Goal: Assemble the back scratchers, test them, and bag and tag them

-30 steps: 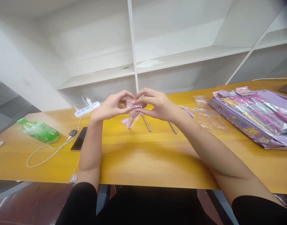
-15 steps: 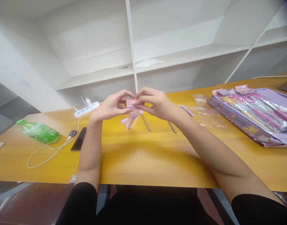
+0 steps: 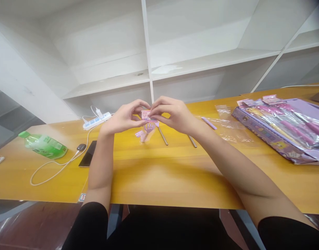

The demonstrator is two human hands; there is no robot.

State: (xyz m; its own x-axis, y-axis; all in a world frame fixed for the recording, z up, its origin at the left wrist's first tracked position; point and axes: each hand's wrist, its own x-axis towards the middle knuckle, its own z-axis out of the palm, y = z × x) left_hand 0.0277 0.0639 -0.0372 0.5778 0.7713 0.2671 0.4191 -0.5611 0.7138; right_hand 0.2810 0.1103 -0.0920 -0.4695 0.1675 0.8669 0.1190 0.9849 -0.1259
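Pink card: right in the middle of the action, the small pink card (image 3: 146, 115) is up between both hands, and we'll make it the clock's centre, with twelve pointing away from the wearer.
Left hand: here's the left hand (image 3: 125, 118) on the nine o'clock side, thumb under and fingers curled over, clamped on the card's edge.
Right hand: and the right hand (image 3: 172, 115) comes in from three o'clock, its thumb and fingertips pinched on the card's right part.
Purple claw: just below at six o'clock, the purple claw-shaped piece (image 3: 149, 127) shows, with clear film around it and a small purple tag (image 3: 139, 134) near seven.
Metal rods: two on the table (image 3: 159, 177), the nearer rod (image 3: 163, 136) at five o'clock and the farther rod (image 3: 192, 141) at four, partly behind the right forearm.
Three o'clock side: a purple stick (image 3: 209, 123), then clear wrappers (image 3: 234, 133), then, well apart, a purple box (image 3: 269, 137) with packaged pink and yellow items (image 3: 292, 126) on it.
Nine o'clock side: a white power strip (image 3: 97, 121) with plugs in it.
Towards eight: a dark phone (image 3: 88, 154), partly behind the left forearm, and a green bottle (image 3: 46, 146) lying on its side farther out.
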